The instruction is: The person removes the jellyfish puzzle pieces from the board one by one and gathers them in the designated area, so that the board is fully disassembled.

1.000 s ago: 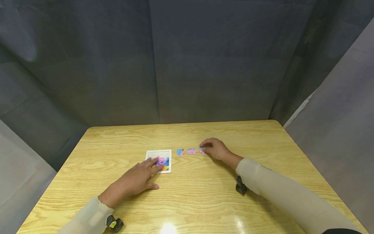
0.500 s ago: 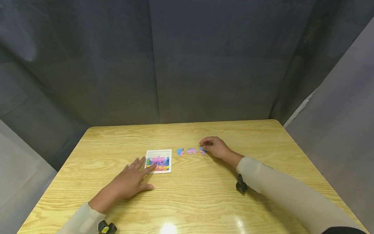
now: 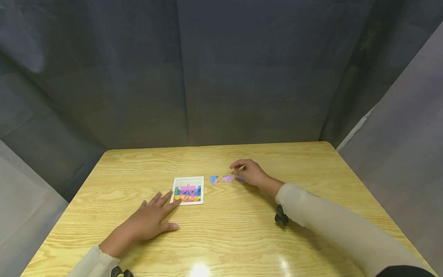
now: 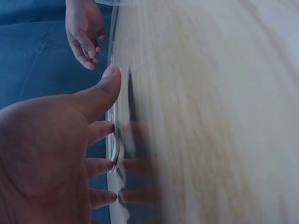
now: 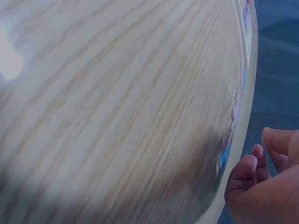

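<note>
A white-framed jigsaw puzzle [image 3: 202, 191] lies on the table, its lower part filled with a pink, blue and yellow sea picture and its upper part bare. To its right, three loose puzzle pieces stand in a row: a blue and pink piece [image 3: 214, 180], a pink piece with two eyes [image 3: 227, 179], and a third piece [image 3: 241, 179] partly covered by my right hand. My left hand [image 3: 149, 221] has its fingers spread, fingertips at the puzzle's lower left corner. My right hand [image 3: 252, 173] hovers over the row with loosely bent fingers; the right wrist view shows nothing in them.
The wooden table [image 3: 235, 238] has its far edge in front of a dark grey curtain [image 3: 256, 77]. Lighter cloth [image 3: 408, 154] hangs at the right side. Light glares off the table's near part.
My left hand has drawn back left and toward me, off the puzzle's picture to its corner. My right hand has lifted from the rightmost piece and shifted left, over the row.
</note>
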Demonstrator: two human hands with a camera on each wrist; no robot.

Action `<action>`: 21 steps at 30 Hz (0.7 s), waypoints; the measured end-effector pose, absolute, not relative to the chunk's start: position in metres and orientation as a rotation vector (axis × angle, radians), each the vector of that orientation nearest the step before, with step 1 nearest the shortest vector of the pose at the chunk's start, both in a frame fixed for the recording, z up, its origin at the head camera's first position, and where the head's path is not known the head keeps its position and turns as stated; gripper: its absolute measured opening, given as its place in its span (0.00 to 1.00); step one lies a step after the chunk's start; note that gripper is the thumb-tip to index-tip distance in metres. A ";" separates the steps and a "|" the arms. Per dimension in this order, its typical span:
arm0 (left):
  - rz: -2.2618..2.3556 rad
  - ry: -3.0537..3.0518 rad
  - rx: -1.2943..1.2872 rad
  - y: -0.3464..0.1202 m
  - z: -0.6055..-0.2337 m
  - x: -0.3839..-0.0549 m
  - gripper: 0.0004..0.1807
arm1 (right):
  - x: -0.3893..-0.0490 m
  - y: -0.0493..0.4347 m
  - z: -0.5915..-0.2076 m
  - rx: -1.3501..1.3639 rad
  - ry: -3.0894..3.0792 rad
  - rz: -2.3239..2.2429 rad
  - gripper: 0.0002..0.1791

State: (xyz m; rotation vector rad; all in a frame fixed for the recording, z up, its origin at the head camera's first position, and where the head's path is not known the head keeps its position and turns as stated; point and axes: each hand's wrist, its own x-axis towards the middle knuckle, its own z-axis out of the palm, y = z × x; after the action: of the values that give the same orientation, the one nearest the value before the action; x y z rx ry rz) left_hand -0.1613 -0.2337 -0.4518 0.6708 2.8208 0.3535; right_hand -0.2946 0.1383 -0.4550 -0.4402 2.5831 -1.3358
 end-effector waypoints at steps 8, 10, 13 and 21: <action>0.373 2.806 0.670 -0.235 -0.453 -0.162 0.43 | -0.291 0.115 -0.451 -0.482 2.555 -1.347 0.14; 0.373 2.804 0.674 -0.235 -0.452 -0.161 0.43 | -0.289 0.109 -0.451 -0.486 2.549 -1.352 0.14; 0.372 2.802 0.683 -0.235 -0.450 -0.161 0.44 | -0.287 0.100 -0.450 -0.518 2.545 -1.348 0.14; 0.369 2.804 0.689 -0.236 -0.452 -0.161 0.43 | -0.280 0.077 -0.448 -0.555 2.519 -1.342 0.14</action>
State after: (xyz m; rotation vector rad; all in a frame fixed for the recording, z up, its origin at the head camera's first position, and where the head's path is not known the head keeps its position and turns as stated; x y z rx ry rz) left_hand -0.1607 -0.2362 -0.4519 0.6888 2.8039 0.3694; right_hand -0.2796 0.0767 -0.4478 -0.5554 2.5190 -1.3423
